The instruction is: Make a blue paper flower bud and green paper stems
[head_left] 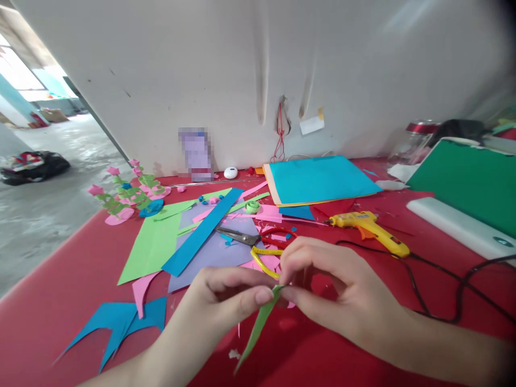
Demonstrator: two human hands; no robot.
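Observation:
Between my two hands is a narrow green paper strip, its tapering end hanging down toward me. My left hand pinches its upper end between thumb and fingers. From the other side my right hand closes thumb and fingertips on the same end, so the very tip is partly hidden. Just beyond my fingers lie scissors with one red and one yellow handle, blades apart, on paper scraps. A coiled green paper roll rests farther back. A blue paper strip crosses green and purple sheets.
A yellow glue gun lies at right, its black cable trailing near my right arm. Paper flowers on round bases stand at the left edge. Blue cut paper is at front left. Blue sheets lie at the back by the wall.

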